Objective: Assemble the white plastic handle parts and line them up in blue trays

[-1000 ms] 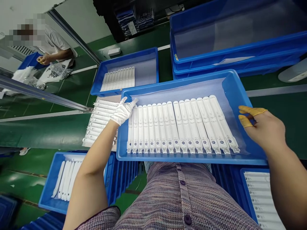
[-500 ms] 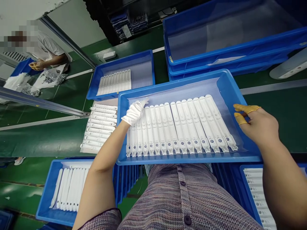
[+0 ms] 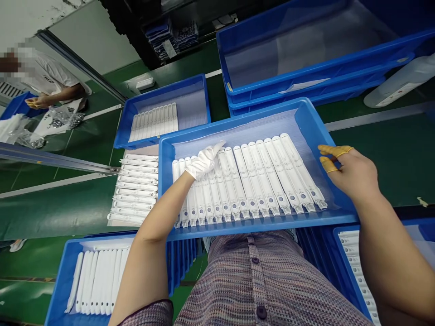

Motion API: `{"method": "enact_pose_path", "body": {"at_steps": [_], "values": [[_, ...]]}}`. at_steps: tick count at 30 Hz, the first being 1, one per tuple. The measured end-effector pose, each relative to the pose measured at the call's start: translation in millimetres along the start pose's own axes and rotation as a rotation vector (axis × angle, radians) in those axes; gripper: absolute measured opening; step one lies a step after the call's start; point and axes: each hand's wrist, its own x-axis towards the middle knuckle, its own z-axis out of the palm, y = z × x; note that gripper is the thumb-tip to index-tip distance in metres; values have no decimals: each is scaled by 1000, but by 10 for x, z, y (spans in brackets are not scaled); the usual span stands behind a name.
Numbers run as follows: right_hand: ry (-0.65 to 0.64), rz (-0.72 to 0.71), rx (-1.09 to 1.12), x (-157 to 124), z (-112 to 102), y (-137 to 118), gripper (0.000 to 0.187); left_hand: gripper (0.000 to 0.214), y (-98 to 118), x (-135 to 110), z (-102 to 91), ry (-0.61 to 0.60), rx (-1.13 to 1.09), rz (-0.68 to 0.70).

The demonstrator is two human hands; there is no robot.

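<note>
White flat strip-shaped parts sit side by side in a long blue rectangular plastic tray, in front of our checked shirt. Our left hand, in a white fabric glove, lies across the upper ends; its fingers reach out nearly straight, nothing visibly gripped. Can't tell if it's pressing or just above. Our right hand, bare with yellow finger covers, is at the tray's right rim, thumb and forefinger slightly parted, nothing seen between; contact unclear.

Risks, our read:
- Sideways pressure from the glove could skew the row: strips at the right already lean more, so neighbours might ride up or snag at the notched ends.
- Uncovered palm could smudge faces if we reach in.
- Tray is close to the edge of the green bench; a body nudge or uneven push might shift it, or bump the loose white strips just beside it.
</note>
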Motion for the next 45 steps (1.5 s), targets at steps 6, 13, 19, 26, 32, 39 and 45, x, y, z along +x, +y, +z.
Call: {"method": "enact_pose_path", "body": {"at_steps": [6,13,19,26,32,39,45], "values": [[-41,35,-29,3,-18,-24,47,61,152,159,52,29,-76,2],[-71,61,14,7,-64,-86,47,67,432,311,136,-61,-119,42],[-95,79,51,10,-87,-106,48,58,588,529,182,1,-91,44],[-125,84,146,-3,-170,-151,44,75,828,708,360,-60,-123,116],[-128,73,152,2,-122,-120,44,68,953,823,379,11,-139,171],[-113,58,216,-3,-145,-124,44,71,1274,922,468,-90,-163,142],[-132,55,259,12,-120,-97,42,67,1549,917,502,-106,-94,332]]}}
